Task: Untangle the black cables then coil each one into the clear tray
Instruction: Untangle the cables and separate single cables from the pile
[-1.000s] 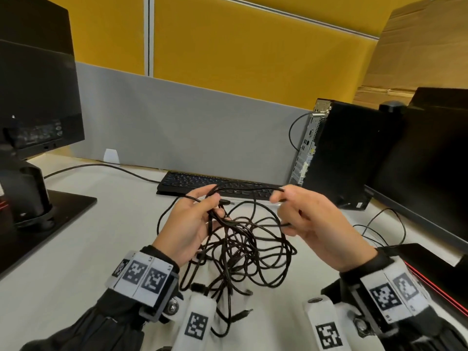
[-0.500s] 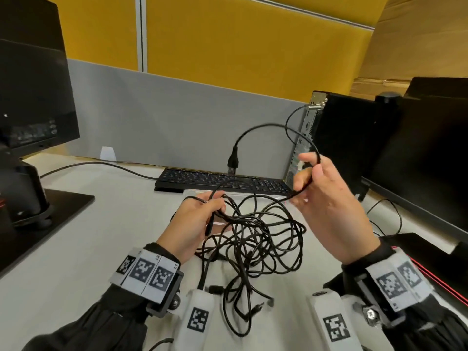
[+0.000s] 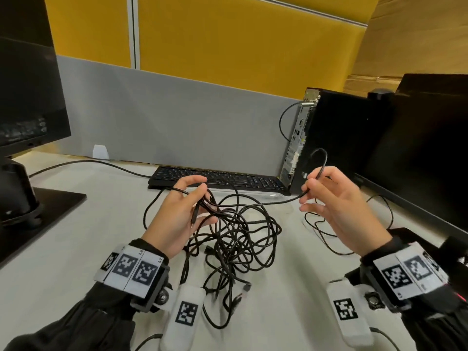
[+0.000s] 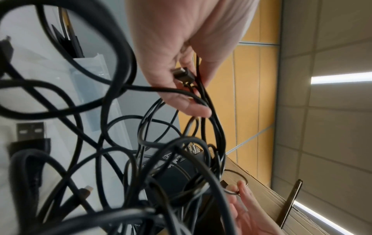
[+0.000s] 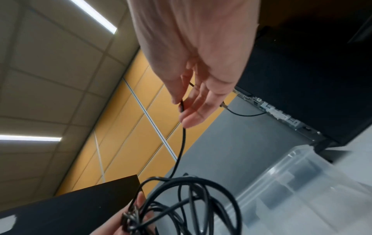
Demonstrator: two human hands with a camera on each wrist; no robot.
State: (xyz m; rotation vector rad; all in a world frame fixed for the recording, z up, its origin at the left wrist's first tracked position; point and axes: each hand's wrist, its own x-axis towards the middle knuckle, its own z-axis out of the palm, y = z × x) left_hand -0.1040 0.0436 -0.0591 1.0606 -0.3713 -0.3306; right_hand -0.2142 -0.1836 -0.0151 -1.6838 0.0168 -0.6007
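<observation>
A tangle of black cables (image 3: 235,239) hangs over the white desk between my hands. My left hand (image 3: 182,211) grips several strands of it, and in the left wrist view a plug (image 4: 184,74) is held against the palm. My right hand (image 3: 329,198) pinches a single strand (image 5: 182,143) that runs taut from the tangle. Its free end curls in a short loop (image 3: 320,158) above the fingers. The clear tray (image 5: 302,182) sits on the desk just beyond the tangle, in front of the keyboard.
A black keyboard (image 3: 217,178) lies against the grey partition, and a computer tower (image 3: 336,138) stands at its right end. Monitors stand at the left (image 3: 25,97) and right (image 3: 425,153). Another thin cable (image 3: 326,231) lies on the desk under my right hand.
My right hand has lifted one strand out of the tangle and drawn it to the right. The long arch with its plug has shrunk to a short loop. The left hand keeps its hold.
</observation>
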